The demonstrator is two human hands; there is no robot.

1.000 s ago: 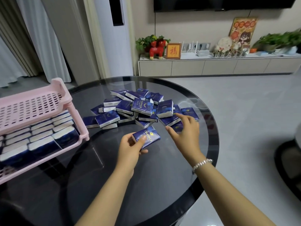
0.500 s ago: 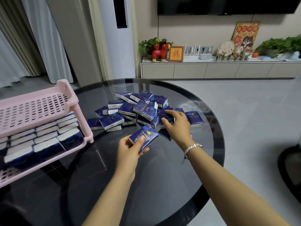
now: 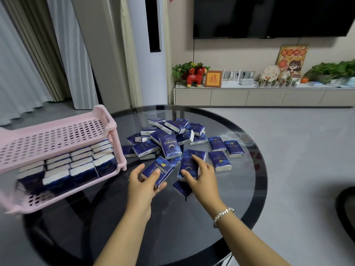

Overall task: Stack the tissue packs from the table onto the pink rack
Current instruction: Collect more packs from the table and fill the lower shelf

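A heap of several dark blue tissue packs [image 3: 171, 139] lies in the middle of the round black glass table [image 3: 247, 191]. My left hand [image 3: 143, 186] holds one blue pack [image 3: 158, 170] marked TWINKLE just above the table. Right beside it, my right hand [image 3: 201, 176] grips a second blue pack [image 3: 189, 163] lifted from the heap's near edge. The pink rack [image 3: 57, 135] stands at the table's left; its lower shelf holds rows of packs [image 3: 76, 166] and its perforated top shelf is bare.
Three loose packs [image 3: 225, 149] lie to the right of the heap. A low cabinet [image 3: 259, 96] with plants and ornaments runs along the far wall under a dark screen. Grey floor surrounds the table.
My right hand reached into the heap, took hold of a pack and drew it back beside my left hand. The left hand kept its pack. The camera tilted upward.
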